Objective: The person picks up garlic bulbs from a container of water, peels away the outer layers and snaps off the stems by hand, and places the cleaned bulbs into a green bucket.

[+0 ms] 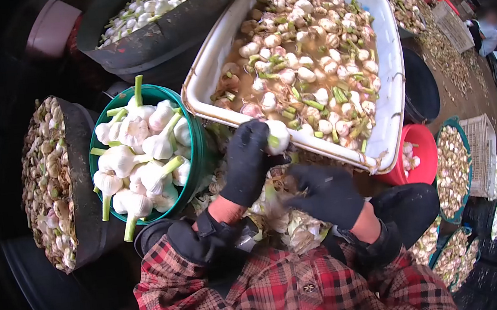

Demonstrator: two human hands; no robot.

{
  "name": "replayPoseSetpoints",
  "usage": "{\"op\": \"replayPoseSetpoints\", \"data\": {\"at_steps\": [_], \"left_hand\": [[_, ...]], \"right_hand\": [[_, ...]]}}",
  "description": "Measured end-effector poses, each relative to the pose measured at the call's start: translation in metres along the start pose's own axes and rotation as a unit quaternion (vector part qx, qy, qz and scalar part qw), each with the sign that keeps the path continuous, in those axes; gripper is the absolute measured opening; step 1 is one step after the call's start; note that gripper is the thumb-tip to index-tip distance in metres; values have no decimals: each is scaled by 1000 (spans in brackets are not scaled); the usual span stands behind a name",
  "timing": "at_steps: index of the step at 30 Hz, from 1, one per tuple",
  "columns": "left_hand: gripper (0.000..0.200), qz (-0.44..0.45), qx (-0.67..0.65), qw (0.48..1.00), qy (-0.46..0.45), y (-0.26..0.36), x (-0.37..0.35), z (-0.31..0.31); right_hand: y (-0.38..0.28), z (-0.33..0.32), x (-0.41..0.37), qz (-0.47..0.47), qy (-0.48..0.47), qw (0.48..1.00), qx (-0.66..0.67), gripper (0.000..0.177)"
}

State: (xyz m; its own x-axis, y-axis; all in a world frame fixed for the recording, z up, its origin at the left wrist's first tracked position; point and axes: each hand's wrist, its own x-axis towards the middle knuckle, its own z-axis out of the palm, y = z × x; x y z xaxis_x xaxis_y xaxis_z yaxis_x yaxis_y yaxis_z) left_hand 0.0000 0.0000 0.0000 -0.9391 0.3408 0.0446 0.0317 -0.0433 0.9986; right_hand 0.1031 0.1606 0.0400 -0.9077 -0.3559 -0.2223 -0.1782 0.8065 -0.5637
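Note:
My left hand [246, 162], in a black glove, is closed round a white garlic bulb [277, 137] at the near edge of the white tub [220, 117]. My right hand [327, 196], also black-gloved, is just right of and below it, smeared by motion; whether its fingers hold anything I cannot make out. Beneath both hands lies a heap of loose garlic skins [300, 229]. Inside the tub, many unpeeled bulbs and cut green stems float in brownish water. Left of my hands, a green bucket [199, 160] is heaped with clean white bulbs with short green stems.
A dark container [84, 172] of dry garlic stands far left, and another dark tub [168, 25] holds white bulbs behind. To the right are a red bucket [425, 151], a green basket [453, 163] of garlic and a pale crate [480, 149]. A person [488, 33] is at far right.

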Motion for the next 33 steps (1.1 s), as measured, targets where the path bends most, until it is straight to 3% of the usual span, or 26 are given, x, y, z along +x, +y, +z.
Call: {"op": "replayPoseSetpoints", "data": {"at_steps": [1,2,3,5,6,7,9,11,12,13,14,15,16,17,19,22,23,28,32,33], "left_hand": [[41,-227,-267,936,26,7,-4,11],[38,-202,-239,949,50,-6,-8,22],[36,-118,-87,989,29,-14,-11,19],[34,-78,-57,995,-29,-14,-15,20],[33,-119,-113,986,-44,-15,-15,17],[33,-160,-172,970,-59,-11,-12,14],[33,-185,-330,924,-57,-20,-11,16],[33,-248,-477,838,-96,6,-7,10],[33,-249,-479,836,-95,8,-7,9],[32,-256,-468,841,-90,9,-7,9],[31,-268,-457,844,-85,9,-8,9],[31,-277,-460,839,-87,8,-9,10],[31,-277,-425,856,-97,7,-10,11],[30,-275,-390,872,-108,6,-9,11],[29,-285,-381,874,-101,11,-8,11],[24,-253,-293,919,-78,4,-8,13],[24,-256,-295,917,-78,3,-10,14],[24,-211,-220,944,-123,4,-13,17],[26,-180,-206,956,-104,0,-8,12],[27,-181,-216,955,-87,1,-5,10]], "right_hand": [[-6,-11,1,50,119,991,40,70],[-9,-18,3,97,237,963,82,68],[-22,-29,9,69,264,959,72,64],[-13,-28,25,-8,277,960,36,56],[-5,-24,34,-48,299,952,45,46],[-10,-32,38,-28,299,953,49,32],[1,-46,51,-9,271,959,81,22],[3,-80,74,-4,262,960,98,20],[6,-98,92,-11,305,946,105,23],[-19,-129,104,12,323,925,200,25],[-24,-155,120,-57,341,904,252,28],[-30,-172,142,-193,365,843,346,32],[-37,-185,157,-245,326,804,433,33],[-35,-190,168,-236,311,806,445,30],[-8,-172,190,-163,300,881,328,31],[60,-107,211,-37,134,990,17,35],[78,-84,214,-11,60,992,-106,38],[109,-21,217,41,-35,952,-301,44],[103,-34,216,98,-70,961,-248,43],[104,-39,210,69,-5,978,-196,44]]}}
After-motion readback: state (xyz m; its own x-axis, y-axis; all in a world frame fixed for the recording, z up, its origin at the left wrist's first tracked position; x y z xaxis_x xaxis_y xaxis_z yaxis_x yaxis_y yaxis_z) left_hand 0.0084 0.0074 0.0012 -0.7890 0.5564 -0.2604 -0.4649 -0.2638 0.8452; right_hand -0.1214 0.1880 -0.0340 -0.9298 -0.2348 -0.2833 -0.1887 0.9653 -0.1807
